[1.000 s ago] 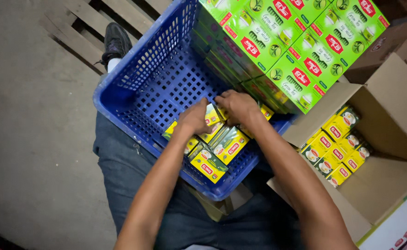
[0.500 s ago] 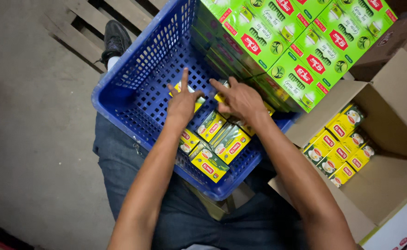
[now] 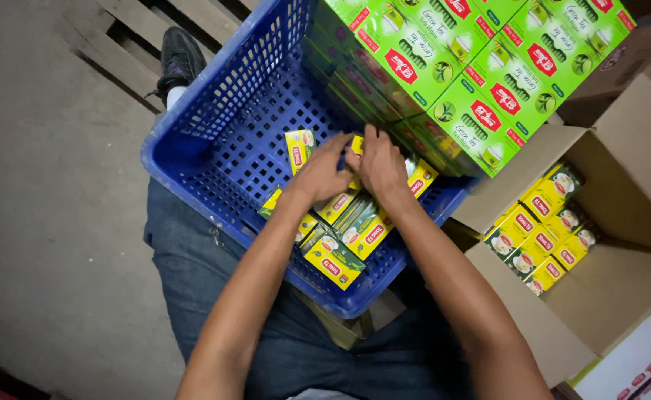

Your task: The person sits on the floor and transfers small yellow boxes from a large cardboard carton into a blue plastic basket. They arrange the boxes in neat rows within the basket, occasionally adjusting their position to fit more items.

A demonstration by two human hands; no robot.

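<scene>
A blue perforated plastic crate (image 3: 214,141) rests on my lap. Its right side is filled with stacked green tea boxes (image 3: 473,67). Small yellow tea boxes (image 3: 340,252) lie in a loose group on the crate's near floor. My left hand (image 3: 318,174) and my right hand (image 3: 381,167) are side by side in the crate's middle, both pressed onto yellow boxes. One yellow box (image 3: 299,148) stands on edge just left of my left fingers. The boxes under my palms are mostly hidden.
An open brown cardboard carton (image 3: 621,222) at the right holds more small yellow boxes (image 3: 540,230). A wooden pallet (image 3: 118,37) lies beyond the crate on the concrete floor (image 3: 37,222). My shoe (image 3: 181,55) shows near the pallet. Another printed carton (image 3: 636,363) sits bottom right.
Both hands have shifted farther into the crate's middle and come closer together over the yellow boxes. A yellow box now stands on edge by my left fingers.
</scene>
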